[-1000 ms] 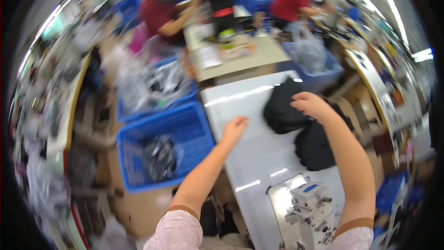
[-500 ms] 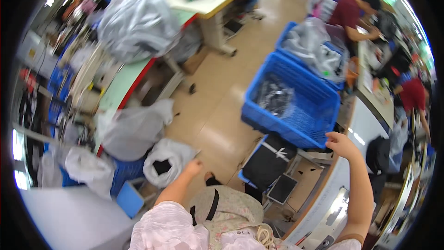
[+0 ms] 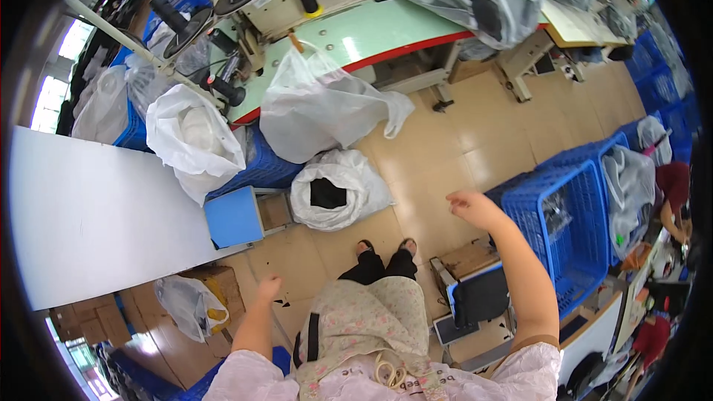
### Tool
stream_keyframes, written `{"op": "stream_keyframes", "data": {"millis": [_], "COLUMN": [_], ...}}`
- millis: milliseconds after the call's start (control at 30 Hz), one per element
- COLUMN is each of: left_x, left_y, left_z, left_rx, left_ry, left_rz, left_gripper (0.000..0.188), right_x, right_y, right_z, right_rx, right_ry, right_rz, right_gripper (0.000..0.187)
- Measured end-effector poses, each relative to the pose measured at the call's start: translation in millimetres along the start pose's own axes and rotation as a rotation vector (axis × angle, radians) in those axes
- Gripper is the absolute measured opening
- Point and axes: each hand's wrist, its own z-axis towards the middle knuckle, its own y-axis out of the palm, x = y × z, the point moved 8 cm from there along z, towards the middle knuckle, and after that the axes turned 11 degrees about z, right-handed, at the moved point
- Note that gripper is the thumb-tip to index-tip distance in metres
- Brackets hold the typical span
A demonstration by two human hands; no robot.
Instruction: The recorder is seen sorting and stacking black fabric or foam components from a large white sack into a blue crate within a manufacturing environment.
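My right hand (image 3: 474,209) hangs over the tiled floor with nothing in it, its fingers loosely bent and apart. Just right of it stand blue plastic crates (image 3: 512,200), one with a clear-wrapped bundle (image 3: 555,214) inside. My left hand (image 3: 269,287) is low at my left side, fingers curled in, nothing seen in it. Ahead of that hand are a small blue-topped stool (image 3: 232,217) and a rolled-open white sack (image 3: 356,193) with black material (image 3: 327,194) inside. Neither hand touches anything.
A green-topped sewing table (image 3: 356,37) with thread cones and bagged goods runs across the far side. A white panel (image 3: 104,215) stands at left, cardboard (image 3: 226,286) behind it. Dark-topped seat (image 3: 481,297) at my right; co-workers (image 3: 672,186) sit beyond the crates.
My view has swung left: the sewing table and white sack now lie ahead, the crates at right. My right hand has come away from the crate's edge.
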Motion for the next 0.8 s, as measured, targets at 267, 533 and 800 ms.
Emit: {"op": "stream_keyframes", "data": {"millis": [267, 533, 800], "left_x": [148, 211, 148], "left_y": [73, 164, 207], "left_z": [67, 279, 393], "left_rx": [-0.127, 0.221, -0.031], "left_ry": [0.422, 0.776, 0.708], "left_rz": [0.186, 0.303, 1.192], "left_gripper": [0.034, 0.024, 0.048], "right_x": [114, 144, 128], "right_y": [148, 418, 447], "right_z": [187, 348, 522], "right_rx": [-0.215, -0.425, -0.039], "right_ry": [0.02, -0.178, -0.464], "right_rz": [-0.258, -0.13, -0.447], "right_gripper": [0.036, 0.035, 0.064]}}
